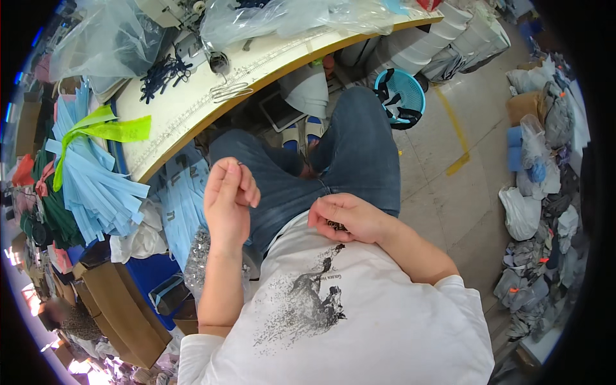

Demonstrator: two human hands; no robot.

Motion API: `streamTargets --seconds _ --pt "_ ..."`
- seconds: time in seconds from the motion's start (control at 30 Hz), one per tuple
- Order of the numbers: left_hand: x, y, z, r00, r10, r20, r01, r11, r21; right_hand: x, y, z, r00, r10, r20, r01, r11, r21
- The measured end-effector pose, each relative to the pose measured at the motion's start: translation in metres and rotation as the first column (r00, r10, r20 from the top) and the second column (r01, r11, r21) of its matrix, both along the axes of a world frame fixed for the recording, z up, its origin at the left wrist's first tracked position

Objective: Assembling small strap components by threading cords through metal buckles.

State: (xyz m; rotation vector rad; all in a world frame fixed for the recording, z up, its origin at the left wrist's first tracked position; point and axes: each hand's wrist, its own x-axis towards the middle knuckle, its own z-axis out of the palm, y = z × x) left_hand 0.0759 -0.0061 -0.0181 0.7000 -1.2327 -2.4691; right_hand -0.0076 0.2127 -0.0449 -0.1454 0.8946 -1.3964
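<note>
My left hand (230,196) is raised over my left thigh, its fingers curled in a pinch. A tiny dark thing shows at the fingertips, too small to name. In front of my waist, my right hand (346,217) is closed with its fingers bent inward. Under its fingers shows a small clump of dark and gold bits (335,225), mostly hidden by the hand, so I cannot make out its kind. Both hands are apart from each other and off the table. The left one is nearer to the curved edge of the white table (154,122).
Navy cords (165,76) and a bent wire piece (231,92) lie on the table near a sewing machine (192,48). Light blue strips (96,186) tied with a lime-green band (102,131) hang at left. A turquoise basket (410,90) stands beyond my right knee. Bagged fabric (520,212) lines the right.
</note>
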Motion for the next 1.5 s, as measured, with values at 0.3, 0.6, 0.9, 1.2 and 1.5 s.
streamTargets --seconds 0.3,0.6,0.9,1.2,1.5 --pt "-0.024 -0.029 -0.019 0.991 -0.07 0.115 0.073 0.997 -0.02 -0.027 -0.04 -0.002 0.992 -0.054 0.115 0.036 0.987 0.155" --pt "-0.043 -0.057 -0.009 0.961 -0.123 0.25 0.167 0.972 -0.166 -0.062 -0.094 0.005 0.987 -0.157 0.018 0.155 0.984 0.085" --pt "-0.029 -0.054 0.016 0.981 -0.111 0.157 0.155 0.939 -0.306 -0.082 -0.108 0.015 0.993 -0.099 0.071 0.105 0.991 -0.08" --pt "-0.041 -0.002 0.032 0.989 -0.048 0.141 0.104 0.899 -0.424 -0.103 -0.084 0.029 0.985 -0.17 -0.013 0.164 0.966 -0.199" --pt "-0.085 0.034 0.046 0.979 -0.064 0.193 0.183 0.688 -0.702 -0.125 -0.045 0.033 0.957 -0.279 -0.085 0.245 0.928 -0.28"
